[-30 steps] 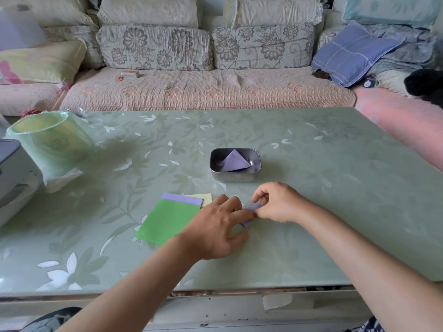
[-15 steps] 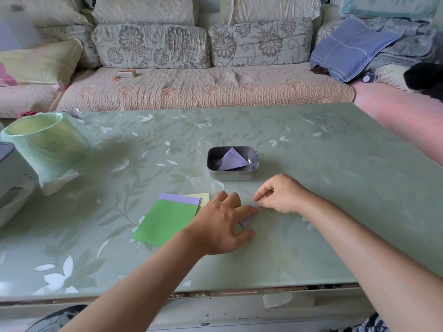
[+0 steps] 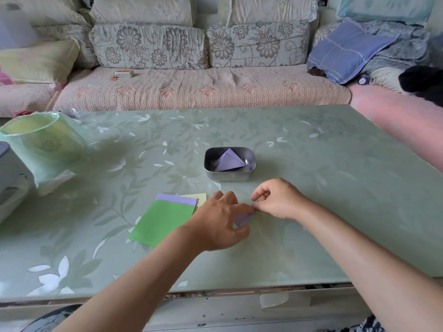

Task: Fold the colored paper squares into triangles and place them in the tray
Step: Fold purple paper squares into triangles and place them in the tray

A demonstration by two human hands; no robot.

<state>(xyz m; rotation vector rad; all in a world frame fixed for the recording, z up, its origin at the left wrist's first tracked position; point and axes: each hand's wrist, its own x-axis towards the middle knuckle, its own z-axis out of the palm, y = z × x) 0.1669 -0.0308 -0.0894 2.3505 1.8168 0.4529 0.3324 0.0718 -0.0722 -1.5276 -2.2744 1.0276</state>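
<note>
Lilac paper piece (image 3: pixel 241 218), the sheet now being folded, lies flat on the pale green floral glass surface (image 3: pixel 311 188) near its front edge. It is mostly hidden under the left hand (image 3: pixel 219 221), and only a small corner shows between forefinger and thumb.

In the head view, the sole one, that hand lies spread over the sheet with its fingers fairly straight. Its grip is wide and clasps nothing, likely pressing the paper down so it cannot slide while the crease is made. The right hand (image 3: pixel 279 198) comes in from the other side with fingers curled. Its grip is narrowed to a pinch at the paper's far edge, just where the left forefinger ends, probably to line up or sharpen the fold. How far the fold has got cannot be told, as the hands cover it.

Just beyond the hands stands the small rounded rectangular metal tray (image 3: pixel 227 176), near enough for a finished piece to go in with a short reach. One folded lilac paper triangle (image 3: pixel 229 161) leans inside it.

Just beside the left hand lies the stack of unfolded squares. A green paper square (image 3: pixel 163 221) is on top, with a lilac paper square (image 3: pixel 176 198) and a pale yellow paper square (image 3: pixel 200 197) peeking out behind it, so at least three folds seem left.
</note>
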